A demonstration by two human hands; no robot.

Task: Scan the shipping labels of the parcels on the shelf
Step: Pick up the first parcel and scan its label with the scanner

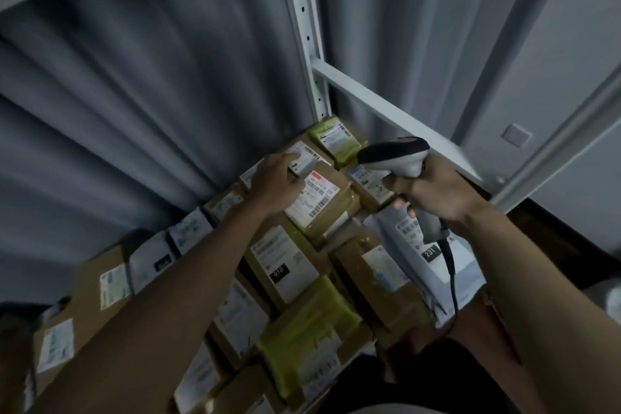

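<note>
Seen from the head camera, brown cardboard parcels with white printed shipping labels (pixel 316 198) lie packed edge to edge along the white metal shelf (pixel 386 107), reaching to its back right corner by the perforated upright post (pixel 307 44). The left hand (pixel 277 178) rests on a label-topped parcel near that corner, fingers laid fairly straight over the label, not curled round anything. The right hand (pixel 433 190) is clamped round the grip of a grey and black handheld barcode scanner (pixel 395 155), its head tilted down toward the same cluster.

These cartons look small, stiff and probably light, so each should slide or tip by an upper edge; the labels face up, so little lifting seems needed. Two yellow-green plastic mailer bags (pixel 312 323), one at the back corner and one near the front edge, look soft and slippery and may wrinkle over their barcodes.

Tight packing leaves little finger room between boxes. The scanner's black cable (pixel 452 279) hangs over the right-side parcels and could snag. Grey pleated curtain (pixel 151 94) hangs behind.
</note>
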